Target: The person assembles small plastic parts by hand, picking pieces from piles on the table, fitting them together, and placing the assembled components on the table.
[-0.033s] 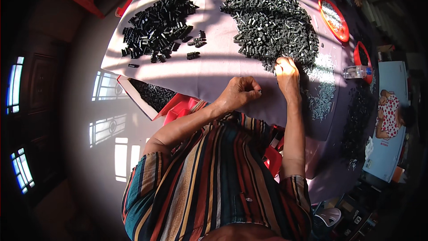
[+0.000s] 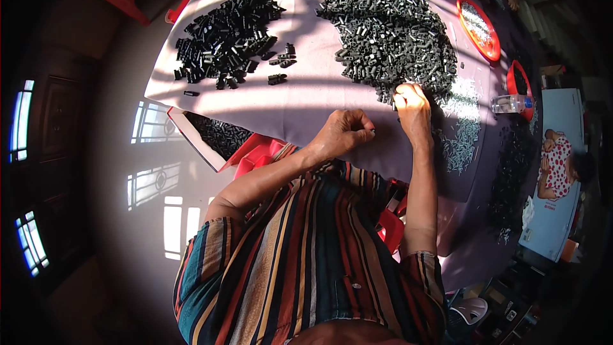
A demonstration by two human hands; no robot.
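Surface (image 2: 319, 99) covered with pale cloth carries two separate heaps. Grey heap of small cylindrical parts (image 2: 389, 32) lies at upper right; black heap of small blocky parts (image 2: 227, 35) lies at upper left, well apart from it, with a few stray black pieces (image 2: 281, 61) between the two.

Right hand (image 2: 412, 105) rests at the near edge of the grey heap, fingers bent down into the parts and touching them; whether anything is pinched cannot be told. Left hand (image 2: 341, 133) sits just beside it on bare cloth, fingers clenched into a loose fist around something small and dark, too small to identify.

Box of dark parts (image 2: 217, 135) juts out at the near left edge of the surface, beside a red plastic item (image 2: 255, 153). Red trays (image 2: 479, 29) line the far right edge, a clear bottle (image 2: 507, 103) lying near them. Scattered light-coloured parts (image 2: 463, 134) spread to the right of the right hand. Nothing lies between the hands and the grey heap.
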